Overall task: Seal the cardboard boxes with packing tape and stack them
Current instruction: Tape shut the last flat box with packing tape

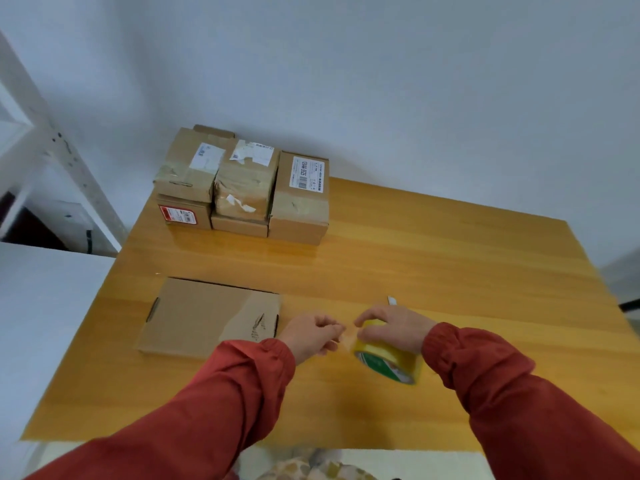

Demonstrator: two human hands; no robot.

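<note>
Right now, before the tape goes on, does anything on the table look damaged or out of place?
Yes: the middle box in the far stack has torn labels and wrinkled old tape. The flat box near the left hand shows a scuffed patch. Nothing spilled.

A small parcel-packing corner in a plain room is shown; home or office cannot be told. A wooden table (415,265) is set against a bare white wall (381,81), and taped cardboard boxes (242,188) bearing shipping labels (306,174) are stacked on it.
</note>
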